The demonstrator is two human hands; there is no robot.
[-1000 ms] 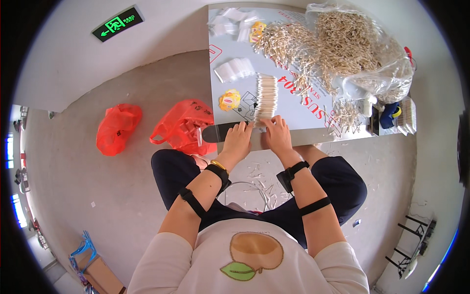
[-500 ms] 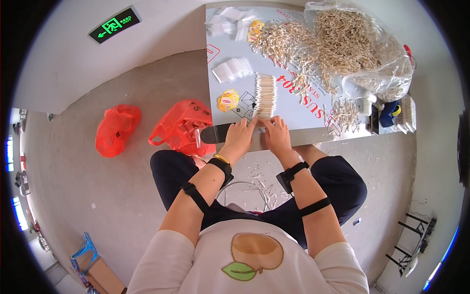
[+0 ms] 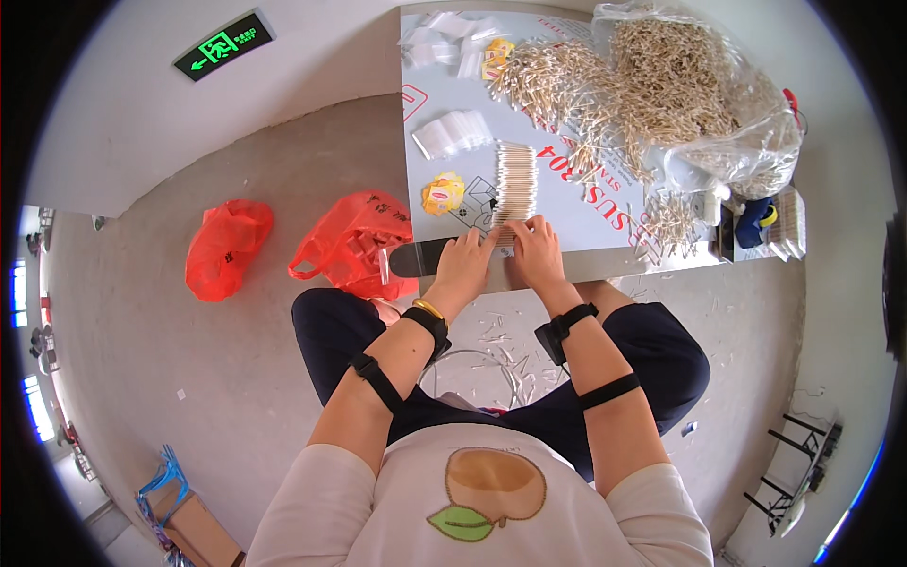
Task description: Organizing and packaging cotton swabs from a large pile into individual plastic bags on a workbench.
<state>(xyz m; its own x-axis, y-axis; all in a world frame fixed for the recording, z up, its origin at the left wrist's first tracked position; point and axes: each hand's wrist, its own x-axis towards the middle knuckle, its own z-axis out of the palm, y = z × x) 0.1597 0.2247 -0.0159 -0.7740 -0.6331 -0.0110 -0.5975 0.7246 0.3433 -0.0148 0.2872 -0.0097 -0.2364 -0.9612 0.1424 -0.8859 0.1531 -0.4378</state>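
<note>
A neat row of cotton swabs point(image 3: 517, 180) lies on the sheet-covered table, each swab crosswise, and the row runs away from me. At its near end my left hand point(image 3: 463, 267) has bent fingers, its index fingertip against the left side of the swabs. From the right, my right hand point(image 3: 537, 255) closes its curled fingers on the same end. My thumbs and the undersides of my fingers are hidden. Left of the row are a small pile of yellow-and-white labels point(image 3: 442, 193) and a fan of clear plastic sleeves point(image 3: 453, 134).
A large clear bag point(image 3: 675, 85) of loose swabs spills leftward across the far table. Near the right corner stand a white bottle point(image 3: 716, 200) and a dark blue tape dispenser point(image 3: 753, 222). Two red plastic bags point(image 3: 227, 250) rest left of the table; scattered swabs point(image 3: 529, 373) litter the floor.
My right fingers have shifted slightly at the near end of the row. The view has moved a little; the swabs otherwise look the same.
</note>
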